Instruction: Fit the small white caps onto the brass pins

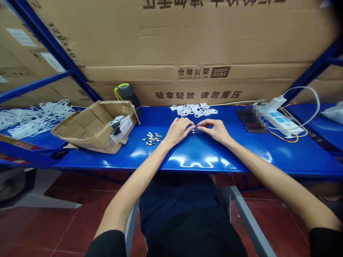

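Note:
My left hand (179, 130) and my right hand (215, 129) meet over the blue shelf top (198, 155), fingers pinched together on small metal parts (194, 129) held between them. A loose cluster of small metal screws (151, 138) lies just left of my left hand. Behind the hands lies a pile of white plastic clips (194, 110).
An open cardboard box (96, 126) with packets stands at the left, a dark bottle (128, 95) behind it. White cords (34, 116) are heaped far left. A white power strip (282, 121) with cables sits at the right. Large cartons (187, 53) form the back wall.

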Available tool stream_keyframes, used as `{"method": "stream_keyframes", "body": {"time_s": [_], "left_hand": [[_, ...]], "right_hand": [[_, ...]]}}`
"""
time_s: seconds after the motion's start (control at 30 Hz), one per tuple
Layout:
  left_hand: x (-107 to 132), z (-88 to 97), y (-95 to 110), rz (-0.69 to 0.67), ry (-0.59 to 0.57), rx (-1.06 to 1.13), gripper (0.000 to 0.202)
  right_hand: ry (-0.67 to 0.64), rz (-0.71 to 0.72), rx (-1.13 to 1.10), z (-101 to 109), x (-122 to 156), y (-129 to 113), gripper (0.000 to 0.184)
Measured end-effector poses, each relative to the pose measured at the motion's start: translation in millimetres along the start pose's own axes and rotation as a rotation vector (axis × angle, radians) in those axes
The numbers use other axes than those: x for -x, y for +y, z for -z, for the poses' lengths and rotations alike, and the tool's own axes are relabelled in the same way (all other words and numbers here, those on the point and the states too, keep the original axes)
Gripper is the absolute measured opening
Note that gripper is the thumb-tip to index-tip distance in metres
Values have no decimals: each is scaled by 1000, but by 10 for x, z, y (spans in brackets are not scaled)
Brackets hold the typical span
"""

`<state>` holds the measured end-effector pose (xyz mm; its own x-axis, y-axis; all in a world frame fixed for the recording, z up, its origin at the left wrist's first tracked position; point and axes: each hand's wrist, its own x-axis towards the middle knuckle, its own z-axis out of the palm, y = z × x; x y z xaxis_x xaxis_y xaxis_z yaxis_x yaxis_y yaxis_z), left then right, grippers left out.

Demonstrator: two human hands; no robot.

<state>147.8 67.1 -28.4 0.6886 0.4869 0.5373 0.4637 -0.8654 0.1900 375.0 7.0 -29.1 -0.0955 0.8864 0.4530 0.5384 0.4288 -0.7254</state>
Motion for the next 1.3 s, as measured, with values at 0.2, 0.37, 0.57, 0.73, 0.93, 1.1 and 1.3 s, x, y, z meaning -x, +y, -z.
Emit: {"method": "stream_keyframes", "body": {"time_s": [0.2,0.37,0.57,0.73,0.93,1.1,1.3], "left_hand": [[4,-2,-12,-6,-21,12,23],[8,-12,-9,-41,-20,32,22],[-4,7,-2,-18,-6,39,22],[-10,28,1,-1,-12,32,24],[0,20,-32,-48,10,36,25],[4,25,-50,-69,-27,29,29],[-1,32,-42,-65,-32,9,29]], "right_hand": [[10,6,19,-7,9,-14,32],[7,58,44,-19,26,-32,31],[21,40,29,-3,14,-37,33],[49,30,82,19,0,-26,33],[-4,65,87,8,21,-46,31],[-64,84,63,11,37,-54,31],[-55,95,71,2,36,-46,30]]}}
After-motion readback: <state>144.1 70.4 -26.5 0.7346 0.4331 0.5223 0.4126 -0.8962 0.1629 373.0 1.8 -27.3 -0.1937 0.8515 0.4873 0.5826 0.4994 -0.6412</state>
